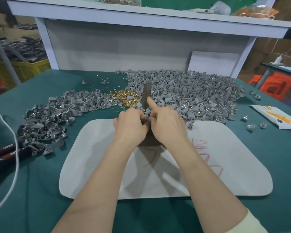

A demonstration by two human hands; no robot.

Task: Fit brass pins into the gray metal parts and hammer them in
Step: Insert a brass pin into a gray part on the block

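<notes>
Pinching one part [147, 118], left hand [130, 125]; one hammer [146, 96], right hand [168, 126].

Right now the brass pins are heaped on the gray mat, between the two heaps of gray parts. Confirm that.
Wrong: in the head view the brass pins are heaped on the green cloth, between the two heaps of gray parts.

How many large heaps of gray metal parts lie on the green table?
2: the left heap, left of the brass pin pile; the larger right heap, right of it. Loose parts excluded.

Bright overhead light, soft shadows, warped edges
</notes>
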